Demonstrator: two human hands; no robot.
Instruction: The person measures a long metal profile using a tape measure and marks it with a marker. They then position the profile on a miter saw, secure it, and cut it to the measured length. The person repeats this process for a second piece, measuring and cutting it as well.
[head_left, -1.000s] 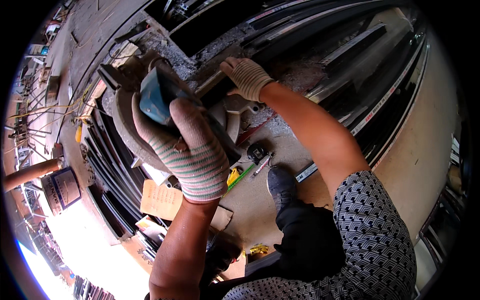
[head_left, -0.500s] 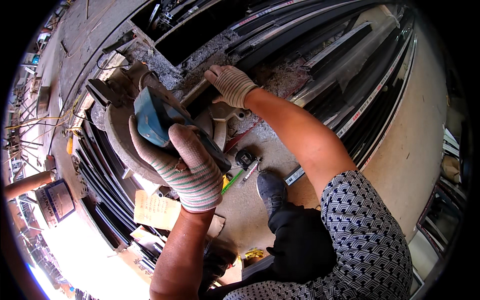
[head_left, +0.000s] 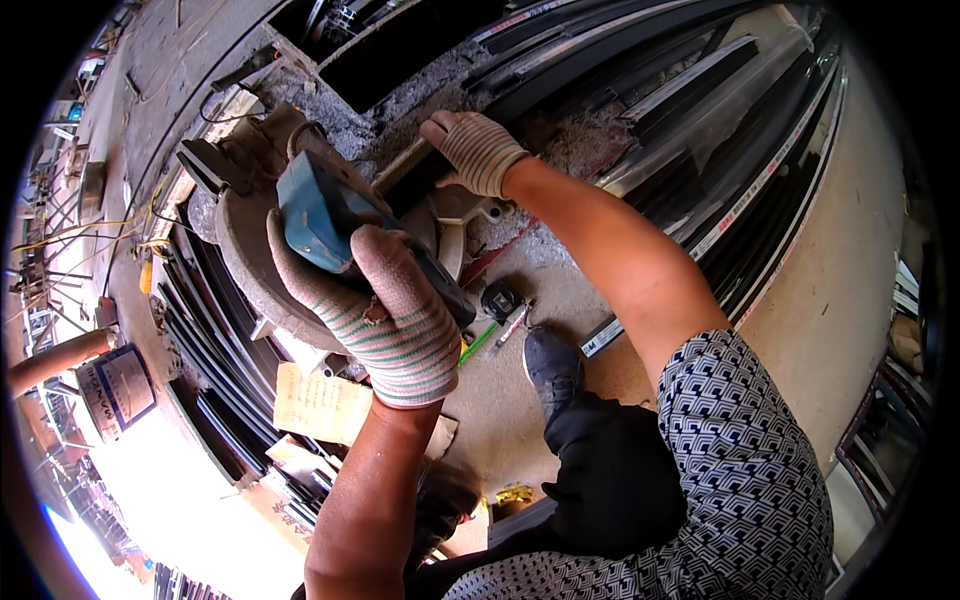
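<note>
My left hand [head_left: 395, 320], in a striped knit glove, is wrapped around the blue-and-black body of a cut-off saw [head_left: 312, 215]. Its thumb lies along one side and the fingers along the other. The saw's round grey guard [head_left: 245, 270] shows left of that hand. With the arm stretched forward, my right hand [head_left: 480, 150], gloved alike, closes over a dark metal profile [head_left: 412, 188] against the saw's fence. Its fingertips are partly hidden behind the bar. The saw body covers the blade and the cutting spot.
A black tape measure [head_left: 500, 300], a green pencil [head_left: 479, 342] and a white marker [head_left: 513, 326] lie near my shoe [head_left: 552, 365]. Long dark profiles [head_left: 740, 150] stretch along the right. A written cardboard piece [head_left: 318, 403] and a bucket [head_left: 118, 390] are at left. Metal shavings [head_left: 400, 125] cover the far side.
The whole view has shifted slightly, so things sit a little further right. Both hands keep their hold on the saw and the profile, with no clear movement between them.
</note>
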